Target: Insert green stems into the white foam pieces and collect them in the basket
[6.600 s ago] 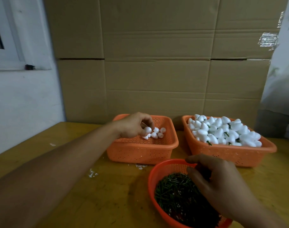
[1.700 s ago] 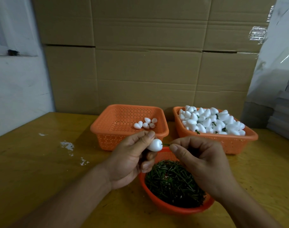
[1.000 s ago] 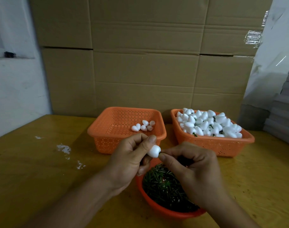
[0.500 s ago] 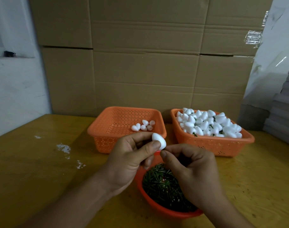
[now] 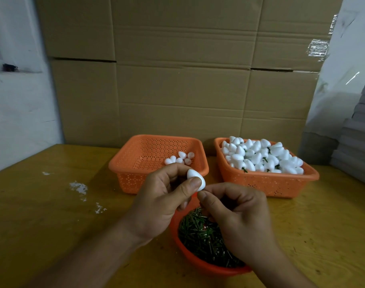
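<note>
Head view: the left hand (image 5: pixel 160 202) pinches a white foam piece (image 5: pixel 195 179) between thumb and forefinger, above the round basket of green stems (image 5: pixel 206 242) at the table's near edge. The right hand (image 5: pixel 237 219) has its fingers curled, thumb tip touching the piece's lower end; whether it grasps a stem cannot be told. For a sound insertion, the stem should enter along the piece's axis, with the left grip light to avoid denting the foam. The finished piece likely belongs in the right basket (image 5: pixel 269 183) near the far edge; the left basket (image 5: pixel 135 175) holds a few plain pieces.
</note>
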The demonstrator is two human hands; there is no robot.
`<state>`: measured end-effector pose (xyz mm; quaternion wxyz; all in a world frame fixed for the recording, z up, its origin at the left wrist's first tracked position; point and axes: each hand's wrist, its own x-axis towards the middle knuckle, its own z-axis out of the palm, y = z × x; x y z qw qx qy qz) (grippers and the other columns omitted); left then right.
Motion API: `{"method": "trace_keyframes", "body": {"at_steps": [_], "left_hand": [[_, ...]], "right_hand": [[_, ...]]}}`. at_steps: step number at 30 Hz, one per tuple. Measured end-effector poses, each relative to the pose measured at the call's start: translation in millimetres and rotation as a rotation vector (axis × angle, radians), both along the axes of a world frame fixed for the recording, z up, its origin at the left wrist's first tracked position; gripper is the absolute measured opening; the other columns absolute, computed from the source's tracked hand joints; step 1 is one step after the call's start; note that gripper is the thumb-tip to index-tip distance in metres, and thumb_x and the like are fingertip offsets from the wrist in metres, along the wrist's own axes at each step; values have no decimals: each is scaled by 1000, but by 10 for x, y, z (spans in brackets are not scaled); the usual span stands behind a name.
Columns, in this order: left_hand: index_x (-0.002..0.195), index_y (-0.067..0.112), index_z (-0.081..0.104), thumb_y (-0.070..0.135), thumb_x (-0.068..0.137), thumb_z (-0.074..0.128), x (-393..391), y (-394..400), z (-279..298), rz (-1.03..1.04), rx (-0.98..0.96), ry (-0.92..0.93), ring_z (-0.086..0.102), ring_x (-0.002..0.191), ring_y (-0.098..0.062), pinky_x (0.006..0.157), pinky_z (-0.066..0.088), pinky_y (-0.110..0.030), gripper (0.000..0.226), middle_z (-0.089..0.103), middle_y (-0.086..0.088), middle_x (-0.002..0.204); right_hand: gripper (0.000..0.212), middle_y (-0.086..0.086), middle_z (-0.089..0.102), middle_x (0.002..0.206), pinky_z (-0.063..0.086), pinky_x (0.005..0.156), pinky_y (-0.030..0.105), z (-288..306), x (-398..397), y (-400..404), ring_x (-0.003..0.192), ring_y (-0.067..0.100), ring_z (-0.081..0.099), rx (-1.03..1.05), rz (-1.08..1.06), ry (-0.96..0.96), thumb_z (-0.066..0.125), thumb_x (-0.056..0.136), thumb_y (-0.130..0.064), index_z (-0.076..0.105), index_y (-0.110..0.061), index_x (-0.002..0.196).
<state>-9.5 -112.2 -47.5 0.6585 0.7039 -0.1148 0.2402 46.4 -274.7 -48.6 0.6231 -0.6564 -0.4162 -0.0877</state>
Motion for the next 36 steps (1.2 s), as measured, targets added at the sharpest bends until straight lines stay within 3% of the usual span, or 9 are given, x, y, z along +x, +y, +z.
{"method": "trace_keyframes", "body": {"at_steps": [7,11,14,22,26,29,31,33,36], "left_hand": [[94,16,73,35,82,73,22,-2,-16,-5,-47,9,48,57,-12,57,43,-20,22,53,-4,65],[113,24,74,40,82,72,26,-33,-29,-34,-73,17,43,55,-11,53,39,-22,35,47,-2,63],[128,26,67,42,85,74,21,-51,-51,-30,-61,12,40,51,-5,50,35,-19,46,45,9,62],[126,21,65,31,86,68,17,-80,-121,74,75,26,49,54,0,54,43,-14,41,50,10,64],[128,25,62,33,84,68,33,-78,-146,90,78,39,49,56,0,55,43,-17,45,51,9,66],[127,27,62,34,84,68,40,-68,-161,88,76,41,48,55,1,55,43,-16,44,50,11,65],[127,29,62,35,84,69,47,-61,-174,92,87,41,48,55,0,56,43,-17,43,50,12,65],[127,30,62,37,84,71,52,-52,-186,89,89,40,48,56,0,56,44,-18,44,51,11,66],[128,30,62,42,82,72,54,-41,-193,81,78,41,48,56,0,55,43,-18,49,51,10,66]], "right_hand": [[20,1,70,61,50,51,22,-19,31,5,53,9,63,7,36,81,74,89,-14,78,-29,77],[14,7,70,61,50,51,24,24,53,-5,53,13,63,50,32,152,75,85,-15,80,-26,79],[10,7,70,61,47,51,18,115,149,-41,52,8,61,108,-47,188,75,84,-12,81,-19,79],[7,-1,71,60,46,45,14,284,821,-261,47,0,59,141,-391,274,78,84,-15,78,-21,80],[14,-10,72,63,53,55,27,324,1269,-389,52,1,66,95,-564,295,80,82,-18,75,-28,73],[9,-9,70,56,49,49,22,350,1575,-453,49,0,64,35,-702,320,82,80,-21,77,-24,74],[2,-4,70,60,50,50,24,359,1726,-467,57,9,67,-50,-764,299,80,81,-19,79,-20,83],[8,8,73,70,59,66,39,369,1839,-455,70,24,70,-160,-805,259,75,83,-17,80,-14,89],[16,20,72,77,58,75,48,390,1953,-375,77,34,69,-328,-845,219,69,84,-16,78,-3,83]]}}
